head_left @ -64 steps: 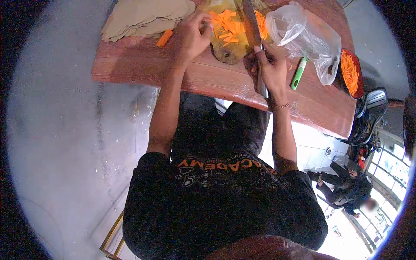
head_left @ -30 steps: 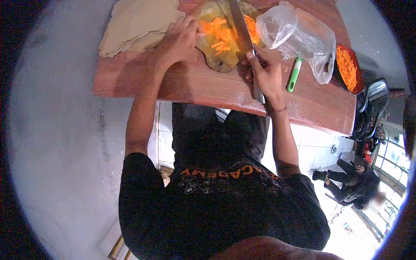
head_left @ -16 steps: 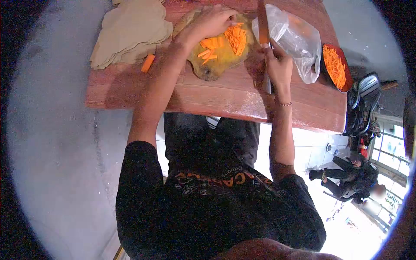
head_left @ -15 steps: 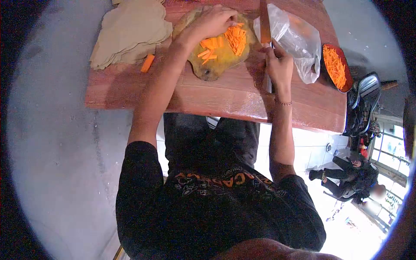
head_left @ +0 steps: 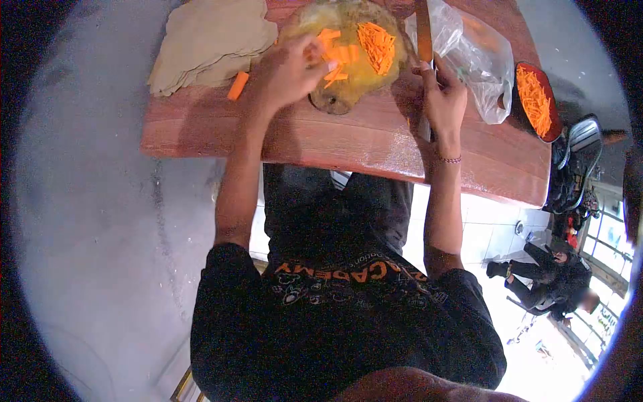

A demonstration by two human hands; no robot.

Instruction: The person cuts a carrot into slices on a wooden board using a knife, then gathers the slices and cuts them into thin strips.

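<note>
My left hand (head_left: 295,72) is over the left side of the round wooden cutting board (head_left: 331,103), thumb and fingers apart beside carrot slices (head_left: 345,53). Its fingertips are slightly blurred. To the right of the slices lies a pile of thin carrot strips (head_left: 376,48). My right hand (head_left: 445,100) is closed round the handle of a knife (head_left: 424,30), whose blade points away from me, between the board and a clear plastic bag (head_left: 479,67).
Flat brown sheets (head_left: 207,43) lie at the table's left, near a carrot chunk (head_left: 238,86). A dark dish of carrot strips (head_left: 534,100) is at the right edge of the wooden table (head_left: 348,144). Another person (head_left: 552,278) sits in the background at right.
My left hand has moved back towards me, from the far side of the board to the carrot slices. My right hand still grips the knife. The whole view has shifted slightly.
</note>
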